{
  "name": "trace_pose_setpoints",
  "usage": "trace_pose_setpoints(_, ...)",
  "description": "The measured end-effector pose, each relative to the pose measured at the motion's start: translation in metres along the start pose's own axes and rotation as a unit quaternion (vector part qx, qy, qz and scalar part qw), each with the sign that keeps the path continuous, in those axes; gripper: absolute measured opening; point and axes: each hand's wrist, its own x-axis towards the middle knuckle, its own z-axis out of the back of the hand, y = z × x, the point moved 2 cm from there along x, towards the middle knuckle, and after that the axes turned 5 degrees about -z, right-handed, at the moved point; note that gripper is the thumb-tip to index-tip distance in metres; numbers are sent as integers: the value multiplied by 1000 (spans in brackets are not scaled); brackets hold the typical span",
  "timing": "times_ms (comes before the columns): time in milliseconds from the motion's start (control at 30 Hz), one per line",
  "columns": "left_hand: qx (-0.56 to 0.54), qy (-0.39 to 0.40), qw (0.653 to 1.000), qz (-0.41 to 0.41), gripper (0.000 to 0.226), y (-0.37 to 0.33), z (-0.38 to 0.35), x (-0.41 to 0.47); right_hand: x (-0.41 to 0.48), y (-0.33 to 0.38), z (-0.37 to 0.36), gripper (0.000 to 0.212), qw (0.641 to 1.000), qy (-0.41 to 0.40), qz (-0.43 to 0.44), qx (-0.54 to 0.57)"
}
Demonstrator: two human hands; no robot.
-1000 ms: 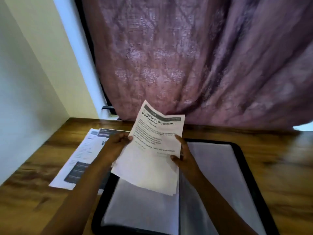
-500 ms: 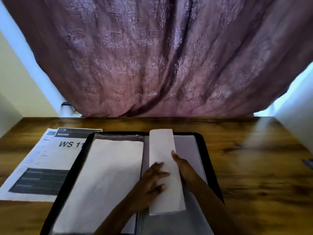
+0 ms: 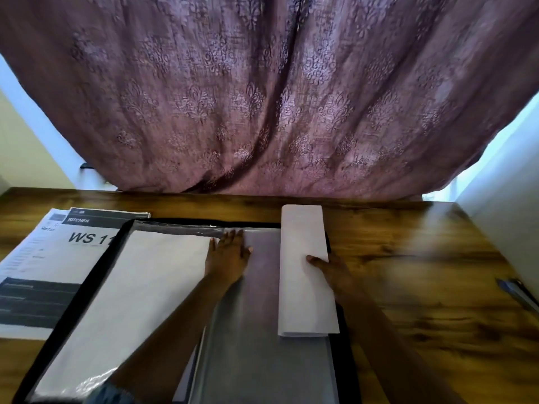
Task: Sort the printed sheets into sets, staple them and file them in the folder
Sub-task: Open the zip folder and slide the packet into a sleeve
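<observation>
A black folder (image 3: 73, 312) lies open on the wooden table, with clear plastic sleeves inside. Its left sleeve holds a white sheet (image 3: 128, 295). My left hand (image 3: 228, 256) lies flat with straight fingers on the grey right sleeve (image 3: 256, 330), near the folder's spine. A set of sheets folded lengthwise (image 3: 304, 272) lies over the folder's right edge. My right hand (image 3: 331, 271) holds this folded set at its right side, thumb on top.
Printed sheets (image 3: 43, 258) headed "KITCHEN" and "WS 11" lie on the table (image 3: 423, 272) left of the folder, partly under it. A purple patterned curtain (image 3: 262, 97) hangs behind the table. A pen-like object (image 3: 517, 293) lies at the right edge.
The raised, unfolded sheets were brought down and folded lengthwise. The folded set then slid right from the folder's middle to its right edge. My left hand moved off it onto the sleeve.
</observation>
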Motion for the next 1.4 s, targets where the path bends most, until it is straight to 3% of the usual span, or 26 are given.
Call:
trace_pose_setpoints(267, 44, -82, 996, 14, 48, -8, -3, -6, 7, -12, 3, 51, 997, 10, -19, -70)
trace_pose_setpoints(400, 27, -136, 990, -17, 44, 3, 4, 4, 7, -12, 3, 46, 998, 20, -15, -62)
trace_pose_setpoints(567, 10, -177, 981, -80, 19, 11, 14, 20, 1, -10, 3, 32, 998, 43, -17, -34)
trace_pose_setpoints(767, -46, -74, 991, -99, 30, 31, 21, 37, 3, -8, 8, 21, 998, 50, -35, 10)
trace_pose_setpoints(833, -95, -41, 988, -117, 20, 31, 26, 42, 5, -3, 10, 14, 997, 45, -42, 41)
trace_pose_setpoints(967, -220, 22, 964, -150, 26, 26, 26, 47, 12, 22, 9, 32, 989, 64, -26, 129)
trace_pose_setpoints(1133, -250, -9, 956, -155, 29, 19, 20, 46, 30, 86, -7, 21, 965, 94, 68, 237)
trace_pose_setpoints(1233, -245, -12, 957, -158, 15, 15, 21, 39, 46, 112, -28, 25, 937, 121, 98, 314)
trace_pose_setpoints(1267, -234, -14, 957, -169, 21, 16, 20, 36, 52, 117, -36, 26, 925, 128, 104, 341)
trace_pose_setpoints(1333, -191, -17, 958, -211, 66, 21, 14, 34, 62, 124, -51, 29, 907, 132, 105, 386)
trace_pose_setpoints(1400, -127, -20, 966, -223, 81, 25, 8, 34, 73, 123, -63, 27, 899, 124, 92, 409)
